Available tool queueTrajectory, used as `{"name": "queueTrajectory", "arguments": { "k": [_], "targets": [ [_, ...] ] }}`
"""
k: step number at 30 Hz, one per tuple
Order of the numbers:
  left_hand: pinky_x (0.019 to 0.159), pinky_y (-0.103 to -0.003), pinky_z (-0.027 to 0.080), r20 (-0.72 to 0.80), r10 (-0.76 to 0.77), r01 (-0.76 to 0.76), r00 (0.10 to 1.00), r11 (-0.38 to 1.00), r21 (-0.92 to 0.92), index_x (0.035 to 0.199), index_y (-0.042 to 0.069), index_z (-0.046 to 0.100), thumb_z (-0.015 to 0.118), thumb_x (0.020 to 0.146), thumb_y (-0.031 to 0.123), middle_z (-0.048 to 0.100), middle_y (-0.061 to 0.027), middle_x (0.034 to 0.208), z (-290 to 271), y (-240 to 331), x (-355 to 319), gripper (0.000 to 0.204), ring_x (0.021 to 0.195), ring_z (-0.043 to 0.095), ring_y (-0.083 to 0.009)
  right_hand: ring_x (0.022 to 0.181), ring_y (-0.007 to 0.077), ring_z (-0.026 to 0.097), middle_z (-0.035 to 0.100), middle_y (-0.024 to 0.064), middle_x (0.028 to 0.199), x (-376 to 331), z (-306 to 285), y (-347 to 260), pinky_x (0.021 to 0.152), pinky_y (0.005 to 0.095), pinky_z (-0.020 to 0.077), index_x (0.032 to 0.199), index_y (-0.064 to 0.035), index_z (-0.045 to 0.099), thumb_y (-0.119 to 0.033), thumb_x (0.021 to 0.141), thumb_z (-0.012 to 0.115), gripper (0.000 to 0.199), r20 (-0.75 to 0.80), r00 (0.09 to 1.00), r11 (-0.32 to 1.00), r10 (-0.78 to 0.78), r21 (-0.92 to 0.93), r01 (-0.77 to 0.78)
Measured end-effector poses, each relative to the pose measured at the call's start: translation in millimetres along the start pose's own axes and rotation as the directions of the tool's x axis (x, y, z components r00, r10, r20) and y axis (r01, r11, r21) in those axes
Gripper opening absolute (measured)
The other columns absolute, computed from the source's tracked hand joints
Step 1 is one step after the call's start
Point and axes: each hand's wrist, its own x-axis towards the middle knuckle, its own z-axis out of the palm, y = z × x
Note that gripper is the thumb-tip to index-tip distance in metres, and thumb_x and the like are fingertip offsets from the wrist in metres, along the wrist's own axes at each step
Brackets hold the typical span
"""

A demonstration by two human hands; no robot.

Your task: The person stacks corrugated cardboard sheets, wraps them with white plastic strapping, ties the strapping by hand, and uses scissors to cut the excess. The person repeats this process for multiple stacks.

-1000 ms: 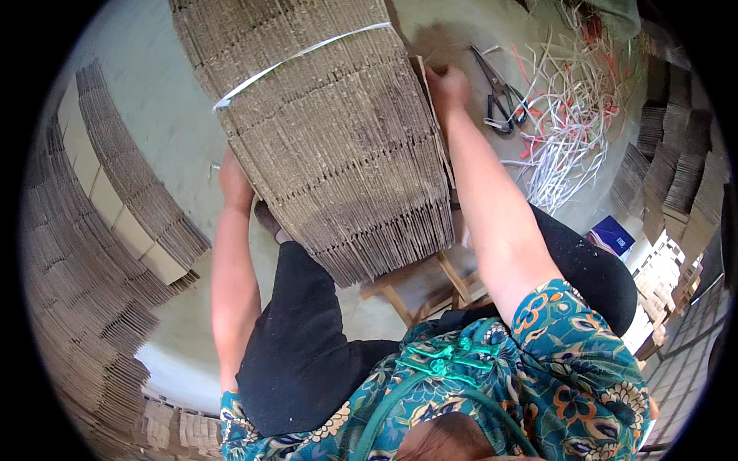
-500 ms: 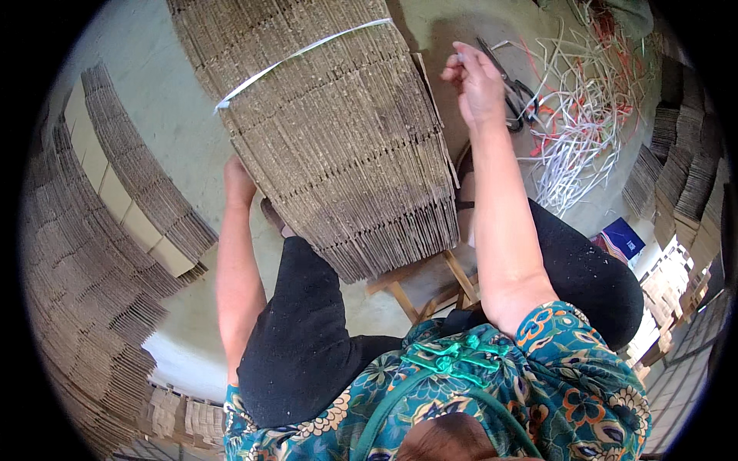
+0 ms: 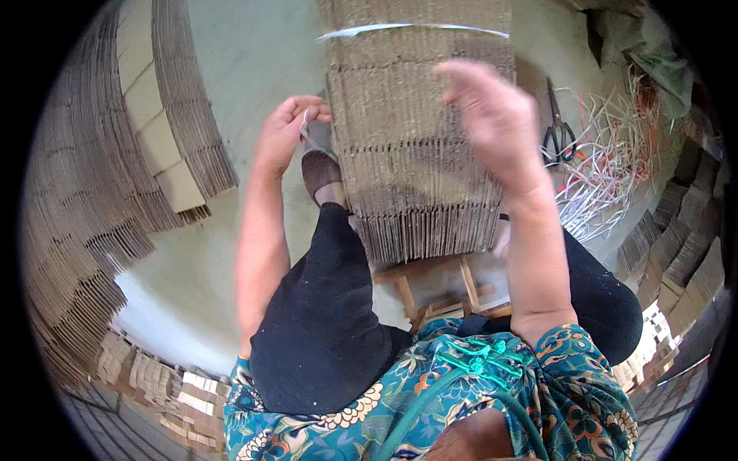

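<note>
A long stack of brown corrugated cardboard pieces (image 3: 419, 180), standing on edge, lies before me with a white strap (image 3: 415, 28) across its far part. My left hand (image 3: 286, 137) is at the stack's left side, its fingertips pinching a thin white strip (image 3: 305, 127) that hangs down over my shoe. Above the right part of the stack is my right hand (image 3: 496, 115), smeared by motion. Its forefinger and thumb look apart, and I see nothing between them.
Black-handled scissors (image 3: 559, 142) lie on the floor to the right, by a tangle of white and red strips (image 3: 607, 169). A wooden stand (image 3: 438, 286) shows under the stack's near end. More cardboard stacks (image 3: 84, 154) line the left, and others (image 3: 680, 238) the right.
My left hand has come out from beside the stack, now pinching a white strip. The right hand has swung from near the scissors to over the stack. The view has also shifted.
</note>
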Motion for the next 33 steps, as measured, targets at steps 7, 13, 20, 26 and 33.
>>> {"name": "queueTrajectory", "arguments": {
  "k": [7, 13, 20, 26, 33],
  "targets": [
    [0.069, -0.025, 0.043, -0.149, 0.498, -0.449, 0.855, 0.852, 0.270, 0.092, 0.003, 0.067, 0.057, 0.090, 0.018, 0.064, -0.0028, 0.086, 0, -13, 3, 0.018, 0.078, 0.057, -0.0131, 0.063, 0.0093, 0.049, 0.056, 0.0016, 0.073, 54, -35, -61, 0.054, 0.0223, 0.0402, 0.109, -0.0071, 0.062, -0.014, 0.090, 0.054, 0.022, 0.015, 0.998, 0.979, 0.054, 0.196, -0.056],
    [0.061, -0.020, 0.042, -0.214, 0.304, -0.342, 0.928, 0.923, -0.174, 0.094, 0.006, 0.067, 0.055, 0.092, 0.018, 0.060, 0.0035, 0.073, 29, -14, 2, 0.017, 0.067, 0.051, -0.0040, 0.070, 0.0288, 0.065, 0.064, 0.0138, 0.079, 27, 56, -92, 0.061, 0.0375, 0.0525, 0.112, -0.0141, 0.059, 0.003, 0.073, 0.053, 0.043, 0.537, 0.799, 0.956, -0.273, 0.058, 0.288],
    [0.077, -0.027, 0.046, -0.068, 0.411, -0.414, 0.909, 0.869, -0.271, 0.107, 0.003, 0.060, 0.054, 0.093, 0.017, 0.061, -0.0040, 0.094, 38, -26, 0, 0.021, 0.083, 0.055, -0.0108, 0.069, 0.0357, 0.065, 0.064, 0.0186, 0.071, 59, 167, -103, 0.057, 0.0451, 0.0506, 0.087, -0.0058, 0.058, -0.010, 0.077, 0.051, 0.014, 0.645, 0.688, 0.881, -0.334, -0.047, 0.471],
    [0.090, -0.033, 0.040, 0.006, 0.459, -0.432, 0.888, 0.841, -0.325, 0.121, 0.004, 0.051, 0.055, 0.091, 0.021, 0.054, -0.0081, 0.114, 31, -35, -6, 0.035, 0.104, 0.049, -0.0168, 0.082, 0.0325, 0.064, 0.066, 0.0142, 0.084, 85, 192, -85, 0.068, 0.0421, 0.0509, 0.100, -0.0105, 0.062, -0.009, 0.077, 0.054, 0.024, 0.769, 0.625, 0.898, -0.134, -0.172, 0.404],
    [0.084, -0.030, 0.040, 0.197, 0.182, -0.038, 0.963, 0.821, -0.570, 0.109, 0.002, 0.061, 0.060, 0.087, 0.012, 0.058, -0.0044, 0.103, 9, -27, -15, 0.024, 0.096, 0.052, -0.0150, 0.078, 0.0318, 0.064, 0.065, 0.0146, 0.087, 94, 131, -58, 0.069, 0.0385, 0.0490, 0.095, -0.0100, 0.066, -0.041, 0.086, 0.054, 0.035, 0.382, 0.911, 0.974, -0.158, 0.212, 0.080]
  ]
}}
